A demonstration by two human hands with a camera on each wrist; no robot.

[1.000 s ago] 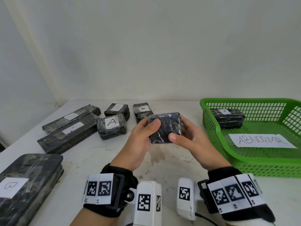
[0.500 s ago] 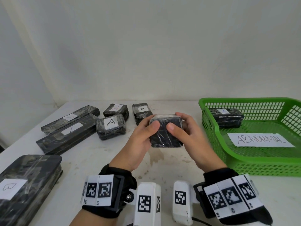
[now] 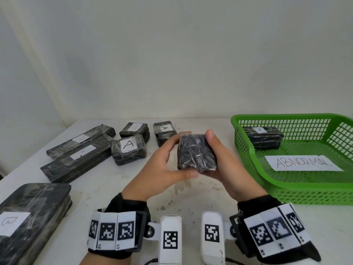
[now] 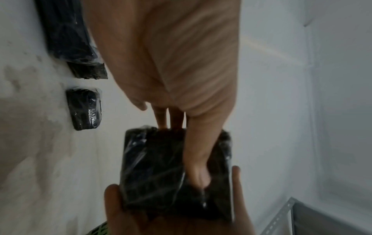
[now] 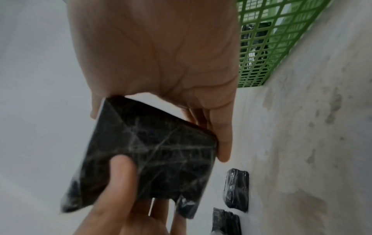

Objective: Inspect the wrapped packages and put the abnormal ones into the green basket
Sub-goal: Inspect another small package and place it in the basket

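Both hands pinch one wrapped package (image 3: 196,152) above the bench (image 3: 107,190) — left hand (image 3: 162,169), right hand (image 3: 227,165). The green basket (image 3: 286,183) lies right, nearer the right hand.

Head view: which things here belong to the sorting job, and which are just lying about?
Job:
held package, in left hand and right hand
green basket with one package and ABNORMAL sheet
A-labelled packages
B-labelled package

Lying about:
table stains
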